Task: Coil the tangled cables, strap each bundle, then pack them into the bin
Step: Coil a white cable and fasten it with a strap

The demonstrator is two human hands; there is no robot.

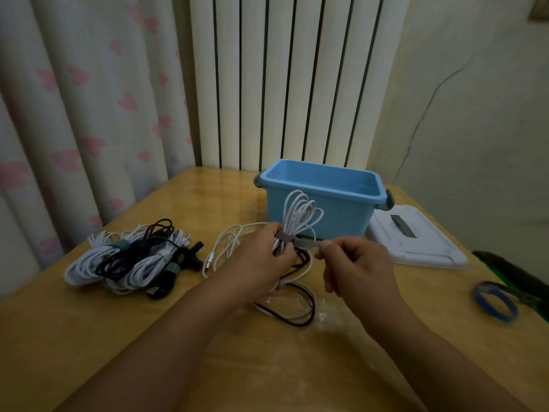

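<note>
- Over the middle of the table, my left hand grips a coiled white cable at its waist, fingers curled round the bundle so its loops fan upward in front of the bin.
- My right hand pinches the free end of a grey strap between thumb and forefinger; the strap is wrapped round the coil's waist and stretches right from my left hand to my right.
- Below my hands, loose loops of white cable and a black cable hang down to the table, near me.
- Just behind the coil stands the blue bin, open at the top; I cannot make out anything inside it.
- Right of the bin, its white lid lies flat on the table, touching or nearly touching the bin's grey latch.
- At the left of the table sits a pile of strapped bundles, white and black cables pressed together, with teal straps round some of them.
- Between that pile and my left hand, more white cable with a USB plug at its end lies on the table.
- Near the right edge lies a blue ring-shaped band, well apart from the bin.
- Behind the table hang a curtain with pink hearts on the left and a white ribbed radiator at the far middle.
</note>
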